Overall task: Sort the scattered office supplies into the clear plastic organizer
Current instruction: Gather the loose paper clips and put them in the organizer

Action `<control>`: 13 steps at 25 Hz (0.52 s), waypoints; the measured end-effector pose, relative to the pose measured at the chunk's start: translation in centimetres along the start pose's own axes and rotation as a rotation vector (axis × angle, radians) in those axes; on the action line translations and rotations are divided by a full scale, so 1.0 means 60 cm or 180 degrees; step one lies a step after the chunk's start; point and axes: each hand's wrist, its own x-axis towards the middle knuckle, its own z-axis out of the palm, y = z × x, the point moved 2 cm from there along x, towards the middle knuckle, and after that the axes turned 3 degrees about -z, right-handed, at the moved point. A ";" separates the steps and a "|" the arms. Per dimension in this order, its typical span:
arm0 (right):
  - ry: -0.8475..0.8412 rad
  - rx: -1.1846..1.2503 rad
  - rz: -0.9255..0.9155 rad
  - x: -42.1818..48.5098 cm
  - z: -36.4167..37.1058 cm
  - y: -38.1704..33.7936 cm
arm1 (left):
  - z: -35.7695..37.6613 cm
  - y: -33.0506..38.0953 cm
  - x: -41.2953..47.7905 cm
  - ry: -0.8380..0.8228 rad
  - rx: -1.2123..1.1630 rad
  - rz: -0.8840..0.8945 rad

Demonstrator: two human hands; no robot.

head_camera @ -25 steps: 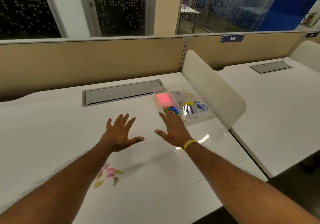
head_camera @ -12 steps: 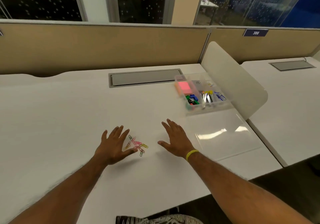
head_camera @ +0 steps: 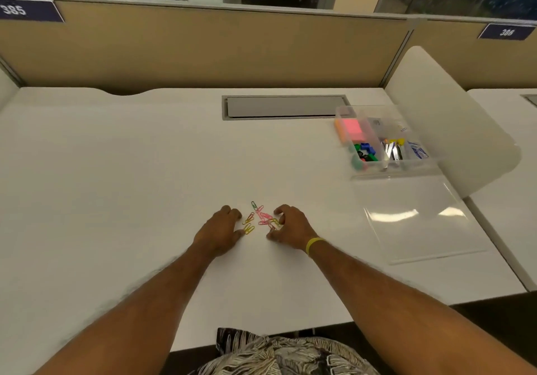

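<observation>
- A small heap of coloured paper clips (head_camera: pixel 261 217) – pink, yellow, green, orange – lies loose on the white desk (head_camera: pixel 130 188), near its front edge and well apart from the organizer.
- The left hand (head_camera: pixel 220 230) rests on the desk just left of the heap. Its fingers are curled under and the thumb tip sits beside a yellow clip; the grip is clenched with nothing visible inside it.
- The right hand (head_camera: pixel 290 226) sits just right of the heap, with curled fingers over the outermost clips and the thumb on the desk. I cannot tell whether this grip pinches a clip or only touches them.
- A yellow wristband (head_camera: pixel 315 244) circles the right wrist.
- The clear plastic organizer (head_camera: pixel 377 168) stands at the far right of the desk, open. Its clear lid (head_camera: pixel 415 215) lies flat on the desk in front of it.
- Inside, a pink pad of sticky notes (head_camera: pixel 353 129) fills the far left compartment. Green, blue and black pieces (head_camera: pixel 364 153) lie in the one nearer the front.
- Silvery clips with yellow tops (head_camera: pixel 392 148) sit in the middle – blue-and-white items (head_camera: pixel 418 151) to their right are too blurred to name.
- A grey cable hatch (head_camera: pixel 286 106) is set into the desk behind, just left of the organizer.
- A white side divider (head_camera: pixel 444 119) rises right beside the organizer, and a tan partition (head_camera: pixel 203 49) runs along the back with number plates at each end.
</observation>
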 end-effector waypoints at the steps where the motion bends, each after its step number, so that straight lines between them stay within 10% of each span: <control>1: 0.0018 0.0015 -0.0057 0.007 0.005 -0.009 | 0.003 0.006 0.002 0.0036 -0.0072 0.0016; 10: 0.0403 -0.0100 -0.0853 0.036 0.000 -0.030 | -0.004 0.004 0.010 0.0504 -0.0606 0.0011; 13: -0.0275 -0.0886 -0.1102 0.042 0.013 -0.035 | -0.014 -0.025 -0.002 0.0662 -0.0539 -0.0132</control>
